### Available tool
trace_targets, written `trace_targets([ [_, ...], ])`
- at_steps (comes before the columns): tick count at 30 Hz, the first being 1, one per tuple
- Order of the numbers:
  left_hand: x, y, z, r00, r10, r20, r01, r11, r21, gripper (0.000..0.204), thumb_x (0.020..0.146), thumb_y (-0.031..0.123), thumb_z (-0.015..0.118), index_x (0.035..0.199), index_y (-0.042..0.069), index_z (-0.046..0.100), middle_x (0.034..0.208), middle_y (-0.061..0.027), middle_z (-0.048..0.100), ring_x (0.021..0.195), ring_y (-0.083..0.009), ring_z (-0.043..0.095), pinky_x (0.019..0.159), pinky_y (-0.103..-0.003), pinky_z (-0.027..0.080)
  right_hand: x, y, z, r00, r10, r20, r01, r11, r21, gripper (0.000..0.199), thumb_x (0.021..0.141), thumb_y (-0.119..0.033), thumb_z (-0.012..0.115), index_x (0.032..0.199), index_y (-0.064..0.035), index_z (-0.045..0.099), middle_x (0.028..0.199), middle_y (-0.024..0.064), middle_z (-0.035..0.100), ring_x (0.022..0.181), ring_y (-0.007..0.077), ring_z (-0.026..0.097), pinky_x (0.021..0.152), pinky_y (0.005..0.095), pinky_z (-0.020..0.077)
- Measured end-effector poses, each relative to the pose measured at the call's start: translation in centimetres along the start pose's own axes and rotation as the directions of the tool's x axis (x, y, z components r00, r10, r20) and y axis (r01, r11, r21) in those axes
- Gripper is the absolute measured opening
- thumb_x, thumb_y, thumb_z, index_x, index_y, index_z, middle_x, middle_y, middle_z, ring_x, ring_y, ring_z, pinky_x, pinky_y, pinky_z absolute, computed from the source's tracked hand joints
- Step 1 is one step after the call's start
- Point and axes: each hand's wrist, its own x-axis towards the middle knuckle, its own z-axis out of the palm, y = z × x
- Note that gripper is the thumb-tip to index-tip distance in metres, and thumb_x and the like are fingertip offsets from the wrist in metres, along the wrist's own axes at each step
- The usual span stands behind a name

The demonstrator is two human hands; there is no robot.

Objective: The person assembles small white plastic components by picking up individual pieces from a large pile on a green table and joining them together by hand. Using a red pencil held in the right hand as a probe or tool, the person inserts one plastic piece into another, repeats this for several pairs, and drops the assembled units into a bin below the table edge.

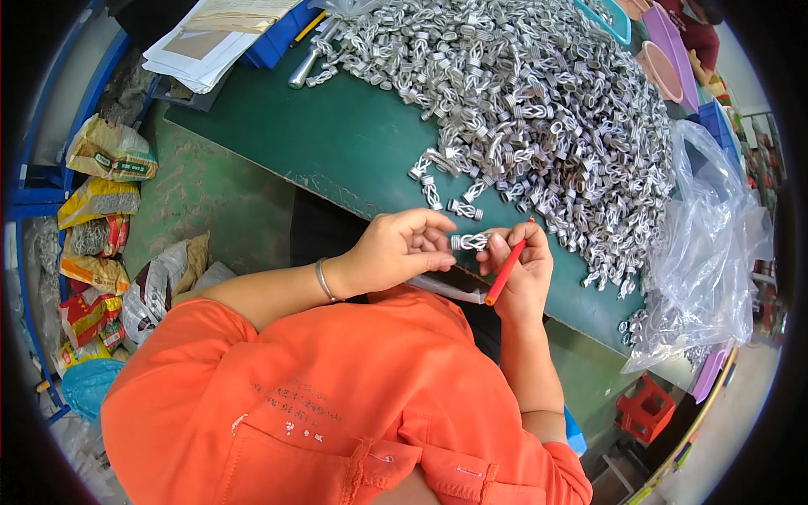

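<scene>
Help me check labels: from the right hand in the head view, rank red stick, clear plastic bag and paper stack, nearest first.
1. Red stick: in the right hand
2. Clear plastic bag: to its right
3. Paper stack: upper left

This looks like a factory workshop, shown by the great heap of small silvery metal parts (522, 101) on a green worktable (337, 139), filled sacks (109, 151) beside a blue frame (38, 200), colourful plastic basins (661, 71) and a worn, green-painted floor (210, 202).
</scene>
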Motion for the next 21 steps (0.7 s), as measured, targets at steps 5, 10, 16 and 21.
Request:
trace_targets([
  [5,0.3,0.6,0.4,0.999,-0.001,0.044,0.009,0.985,-0.17,0.021,0.084,-0.004,0.06,0.104,-0.007,0.053,0.09,-0.0137,0.062,0.078,-0.0181,0.065,0.069,-0.028,0.056,-0.9,-0.3,0.1,0.996,-0.087,-0.004,0.087,0.996,0.0,0.018,0.086,-0.001,0.058,0.083,-0.0072,0.042,0.081,0.0101,0.061,0.065,0.0082,0.057,0.052,0.0186,0.0441],
  [10,0.2,0.8,0.5,0.997,-0.068,0.033,0.073,0.98,-0.185,0.02,0.084,-0.003,0.06,0.103,-0.007,0.054,0.09,-0.0136,0.062,0.078,-0.0179,0.065,0.069,-0.027,0.055,-1.2,0.1,-0.5,0.997,-0.074,-0.003,0.074,0.997,-0.012,0.018,0.087,-0.001,0.058,0.083,-0.0065,0.041,0.084,0.0118,0.062,0.064,0.0076,0.057,0.051,0.0176,0.0429],
  [16,0.3,0.1,0.3,0.989,0.14,0.041,-0.14,0.99,-0.022,0.021,0.082,-0.005,0.062,0.102,-0.006,0.056,0.091,-0.0115,0.06,0.08,-0.0153,0.063,0.069,-0.027,0.055,-1.6,1.5,-1.5,0.954,-0.275,0.117,0.289,0.949,-0.129,0.025,0.08,0.01,0.061,0.081,-0.0052,0.04,0.1,0.0177,0.062,0.084,0.0134,0.059,0.072,0.0246,0.0505],
  [21,0.1,0.8,0.3,0.954,0.285,0.093,-0.3,0.912,0.279,0.02,0.08,-0.007,0.063,0.098,-0.006,0.057,0.094,-0.0105,0.059,0.081,-0.0152,0.064,0.07,-0.026,0.054,-1.8,2.3,-1.3,0.868,-0.465,0.171,0.494,0.842,-0.216,0.033,0.074,0.014,0.064,0.083,-0.0048,0.039,0.101,0.0191,0.059,0.086,0.0184,0.061,0.074,0.0275,0.0522],
])
